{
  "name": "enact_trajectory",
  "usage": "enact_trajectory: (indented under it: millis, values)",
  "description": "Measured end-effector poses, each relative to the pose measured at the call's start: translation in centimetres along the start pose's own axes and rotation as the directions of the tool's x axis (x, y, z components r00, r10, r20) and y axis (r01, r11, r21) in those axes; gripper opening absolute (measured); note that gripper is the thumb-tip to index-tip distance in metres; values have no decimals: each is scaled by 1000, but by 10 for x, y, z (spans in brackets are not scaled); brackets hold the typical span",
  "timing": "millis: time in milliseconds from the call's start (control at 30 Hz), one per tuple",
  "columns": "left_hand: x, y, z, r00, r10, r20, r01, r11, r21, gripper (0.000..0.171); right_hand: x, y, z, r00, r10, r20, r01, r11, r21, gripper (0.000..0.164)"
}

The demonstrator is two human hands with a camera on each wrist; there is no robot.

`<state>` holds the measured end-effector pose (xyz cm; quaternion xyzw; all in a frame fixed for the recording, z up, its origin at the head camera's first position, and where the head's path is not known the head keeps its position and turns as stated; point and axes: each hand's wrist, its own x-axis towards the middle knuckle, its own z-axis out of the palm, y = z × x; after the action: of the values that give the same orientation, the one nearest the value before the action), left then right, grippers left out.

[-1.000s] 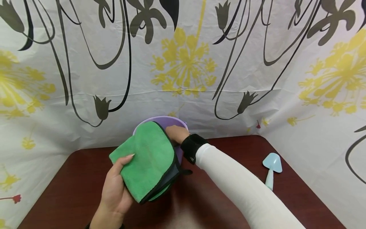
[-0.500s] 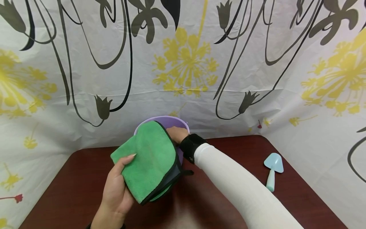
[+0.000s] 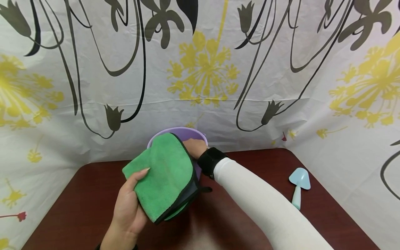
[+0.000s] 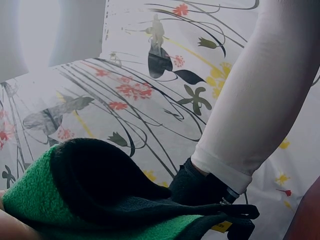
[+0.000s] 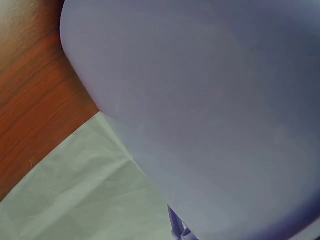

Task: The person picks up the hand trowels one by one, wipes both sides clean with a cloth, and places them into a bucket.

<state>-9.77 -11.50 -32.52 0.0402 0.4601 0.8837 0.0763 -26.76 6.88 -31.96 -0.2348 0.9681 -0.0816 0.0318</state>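
the left hand [image 3: 126, 206] is nearest, and it holds the green cloth [image 3: 165, 177] by one side, thumb on the front and the other fingers going behind. the cloth is up off the table, in front of the bucket, and hides much of it. it looks folded, thick and fuzzy. i think it is light and soft, easy to grip, and can not break, but it may flop and come unfolded. a good place to hold it is where the layers lie together, near the middle. the dark loop [image 3: 206, 189] at its corner looks too small for a strong hold.

next comes the white sleeve [image 3: 259, 205], then the right hand [image 3: 195, 147] at the purple bucket [image 3: 187, 132]. its fingers are hidden, so i can not tell if they hold anything. the bucket looks like smooth plastic, so it is likely light, stiff and a bit slippery. the rim seems best to grab.

off to the right, a small blue spade [image 3: 299, 180] lies on the brown table [image 3: 265, 163]. farthest back hangs the flower sheet [image 3: 175, 104].
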Motion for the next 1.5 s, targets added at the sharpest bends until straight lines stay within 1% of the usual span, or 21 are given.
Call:
enact_trajectory:
  millis: [133,233,367,433,500,533,633,733,833,933,1033,1067,1133,1233,1300,1400,1500]
  values:
    - [1,-1,1,1000,-3,2,3,1000,12,38,0,1,-3,1000,-5,5,6,999,-33,27]
    - [2,-2,1,1000,-1,6,1,1000,12,38,2,3,-5,999,-7,38,10,998,-63,24]
    - [3,-3,0,1000,0,7,0,1000,4,38,7,6,-6,997,11,82,-2,994,-112,19]
    - [3,-4,-1,1000,-2,5,2,1000,0,38,7,6,-8,996,17,88,-5,991,-133,17]
    - [3,-4,-1,1000,-3,2,3,1000,-1,39,6,7,-10,998,14,68,-4,990,-142,16]
    - [3,-5,-2,1000,-2,5,2,1000,-5,39,5,7,-11,999,12,51,-5,991,-136,19]
    - [3,-5,-4,1000,-1,14,2,1000,-16,39,-2,8,-17,1000,13,-24,-15,998,-60,38]
    - [4,-6,-6,1000,0,26,1,1000,-28,38,-10,12,-22,991,33,-127,-29,999,33,49]
    - [6,-6,-8,999,-5,35,6,999,-49,38,-20,15,-27,970,74,-230,-50,993,110,48]
    - [7,-7,-10,999,-21,41,24,997,-73,37,-32,18,-30,943,117,-311,-60,981,186,39]
    - [8,-7,-12,998,-34,44,38,995,-93,37,-45,22,-29,913,127,-388,-24,965,260,26]
    - [8,-7,-12,998,-37,47,42,994,-98,37,-51,23,-27,900,131,-416,-10,959,282,23]
    - [8,-8,-12,998,-38,51,43,993,-111,36,-62,26,-22,878,141,-458,20,944,328,21]
    - [8,-8,-11,998,-35,56,41,991,-124,36,-79,31,-12,850,175,-497,38,921,388,23]
    - [8,-9,-10,998,-32,54,39,991,-131,36,-91,34,-4,836,197,-512,43,907,418,24]
    - [8,-9,-9,998,-31,55,39,990,-135,36,-106,37,11,814,209,-541,49,904,424,25]
    - [8,-10,-8,997,-34,62,42,990,-131,36,-120,39,25,801,225,-554,25,913,408,22]
